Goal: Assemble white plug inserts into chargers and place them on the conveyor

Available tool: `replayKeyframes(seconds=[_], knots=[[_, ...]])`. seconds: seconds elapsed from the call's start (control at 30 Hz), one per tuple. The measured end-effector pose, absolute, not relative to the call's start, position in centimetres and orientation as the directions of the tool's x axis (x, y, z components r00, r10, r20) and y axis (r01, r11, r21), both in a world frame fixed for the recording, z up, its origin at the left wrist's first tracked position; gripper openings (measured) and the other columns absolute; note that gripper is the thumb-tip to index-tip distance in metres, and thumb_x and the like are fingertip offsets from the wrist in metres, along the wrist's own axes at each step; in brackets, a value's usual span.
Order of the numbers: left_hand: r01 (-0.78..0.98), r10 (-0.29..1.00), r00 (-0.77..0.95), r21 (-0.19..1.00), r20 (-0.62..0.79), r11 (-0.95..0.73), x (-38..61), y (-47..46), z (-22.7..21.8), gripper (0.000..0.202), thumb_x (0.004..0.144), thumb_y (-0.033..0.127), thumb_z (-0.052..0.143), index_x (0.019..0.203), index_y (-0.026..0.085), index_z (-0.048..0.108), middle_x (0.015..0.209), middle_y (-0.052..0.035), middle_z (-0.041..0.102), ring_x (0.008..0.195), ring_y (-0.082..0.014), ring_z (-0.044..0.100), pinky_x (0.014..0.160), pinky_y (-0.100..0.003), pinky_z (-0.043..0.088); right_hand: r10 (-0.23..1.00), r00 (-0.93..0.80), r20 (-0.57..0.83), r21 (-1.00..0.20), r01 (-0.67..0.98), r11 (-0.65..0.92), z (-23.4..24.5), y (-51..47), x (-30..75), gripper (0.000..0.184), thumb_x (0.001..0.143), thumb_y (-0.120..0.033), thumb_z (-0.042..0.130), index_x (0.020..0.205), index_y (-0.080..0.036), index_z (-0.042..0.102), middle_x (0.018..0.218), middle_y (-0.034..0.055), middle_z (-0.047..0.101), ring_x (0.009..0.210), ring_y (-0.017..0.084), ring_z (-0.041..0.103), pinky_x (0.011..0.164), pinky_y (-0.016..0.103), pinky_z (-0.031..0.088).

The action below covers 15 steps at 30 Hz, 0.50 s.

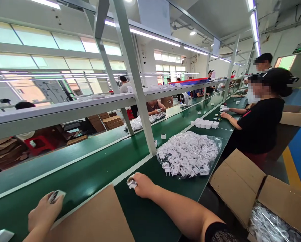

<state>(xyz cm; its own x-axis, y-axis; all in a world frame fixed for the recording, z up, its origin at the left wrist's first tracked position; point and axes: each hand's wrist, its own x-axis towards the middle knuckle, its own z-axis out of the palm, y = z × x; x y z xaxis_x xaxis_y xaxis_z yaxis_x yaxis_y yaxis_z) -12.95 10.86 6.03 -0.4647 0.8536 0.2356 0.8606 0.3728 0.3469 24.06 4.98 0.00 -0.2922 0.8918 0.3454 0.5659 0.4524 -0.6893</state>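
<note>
My left hand point(45, 211) is closed around a small white plastic charger housing point(57, 196) with a dark inside, above the green conveyor belt point(90, 174). Over the green worktop my right hand point(143, 186) pinches a small white plastic part point(132, 183); its exact kind is not clear. Beyond that hand lies a clear bag spilling a heap of white plug parts point(188, 154), with two-pin plugs showing at its near edge. A brown cardboard sheet point(95, 218) lies between my arms.
A metal post point(140, 80) rises beside the belt and carries a long shelf point(64, 111). White housings point(205, 123) stand in rows past the heap. An open carton point(241, 181) with bagged white parts is at my right. A co-worker point(263, 117) works farther along the bench.
</note>
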Motion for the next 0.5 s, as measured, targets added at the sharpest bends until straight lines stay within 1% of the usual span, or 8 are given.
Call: replayKeyframes(seconds=[0.07,0.13,0.2,0.3,0.4,0.5], knots=[[0.870,0.907,-0.377,0.409,0.188,0.276,-10.4,9.1,6.0,0.058,0.080,0.062,0.045,0.123,0.027,0.063,0.079,-0.0056,0.072,0.081,-0.0341,0.072,0.060,-0.035,0.054,0.907,-0.244,0.344,-0.733,0.533,0.422,-0.2,5.1,23.9,0.041,0.074,-0.003,0.066,0.111,-0.021,0.072,0.107,0.0042,0.066,0.095,0.019,0.065,0.086,0.027,0.052],[0.863,0.966,-0.206,0.493,0.154,0.105,-7.5,6.4,5.5,0.066,0.080,0.062,0.052,0.131,0.021,0.064,0.090,-0.0097,0.076,0.082,-0.0330,0.073,0.061,-0.034,0.054,0.932,-0.198,0.303,-0.768,0.529,0.362,-0.3,5.2,23.9,0.036,0.075,-0.007,0.070,0.108,-0.021,0.073,0.105,0.0042,0.063,0.089,0.018,0.064,0.084,0.028,0.053],[0.833,0.986,-0.083,0.553,0.144,-0.010,-4.7,3.1,4.6,0.065,0.080,0.062,0.056,0.132,0.024,0.066,0.097,-0.0096,0.077,0.084,-0.0313,0.074,0.062,-0.033,0.055,0.953,-0.165,0.256,-0.797,0.522,0.304,-0.4,5.3,23.8,0.030,0.077,-0.008,0.071,0.103,-0.020,0.075,0.102,0.0039,0.062,0.085,0.017,0.062,0.083,0.028,0.053],[0.794,0.976,0.100,0.575,0.196,-0.197,-1.3,-1.8,3.1,0.053,0.085,0.059,0.057,0.129,0.032,0.070,0.110,-0.0060,0.078,0.094,-0.0289,0.075,0.073,-0.034,0.059,0.961,-0.120,0.250,-0.853,0.442,0.277,-0.5,5.4,23.6,0.025,0.075,-0.004,0.071,0.095,-0.019,0.075,0.101,0.0040,0.061,0.088,0.017,0.062,0.087,0.030,0.053],[0.750,0.937,0.212,0.568,0.278,-0.338,0.7,-4.9,1.9,0.045,0.090,0.055,0.057,0.127,0.035,0.071,0.110,-0.0046,0.079,0.097,-0.0278,0.074,0.083,-0.036,0.060,0.960,-0.102,0.261,-0.889,0.363,0.280,-0.9,5.5,23.2,0.023,0.074,-0.005,0.072,0.093,-0.018,0.071,0.103,0.0045,0.062,0.092,0.017,0.063,0.091,0.032,0.053],[0.739,0.922,0.206,0.565,0.328,-0.367,1.4,-5.7,0.9,0.044,0.093,0.051,0.056,0.130,0.032,0.070,0.105,-0.0064,0.078,0.089,-0.0267,0.074,0.080,-0.037,0.060,0.962,-0.114,0.249,-0.906,0.323,0.273,-1.5,5.4,22.9,0.020,0.076,-0.009,0.072,0.095,-0.018,0.069,0.103,0.0046,0.064,0.093,0.017,0.065,0.090,0.032,0.053]])
